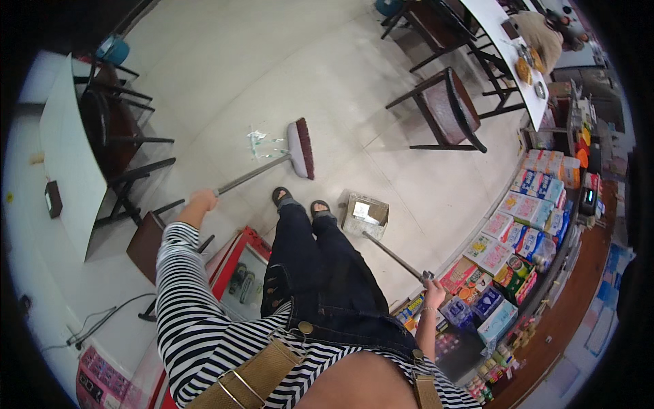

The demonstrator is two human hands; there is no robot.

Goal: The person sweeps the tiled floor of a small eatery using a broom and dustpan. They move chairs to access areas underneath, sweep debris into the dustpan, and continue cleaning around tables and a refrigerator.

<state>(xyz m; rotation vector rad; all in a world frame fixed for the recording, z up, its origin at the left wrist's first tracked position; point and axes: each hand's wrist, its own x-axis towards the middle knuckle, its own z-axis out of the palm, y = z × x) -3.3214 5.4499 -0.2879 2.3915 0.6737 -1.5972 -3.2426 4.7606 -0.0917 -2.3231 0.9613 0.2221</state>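
My left hand grips the metal handle of a broom. The broom's dark red bristles rest on the tiled floor, and its head is pale grey. Left of the head lie crumpled white scraps and thin pale green-and-white strips. In my right hand is the upper end of the handle of a long-handled dustpan. The dustpan's box-shaped pan sits on the floor in front of my feet, to the right. White pieces lie inside it.
White tables with dark chairs stand at left; another chair is at upper right. A person sits at the far table. Tissue packs line the right-hand counter. A red-framed glass-topped case is beside my left leg.
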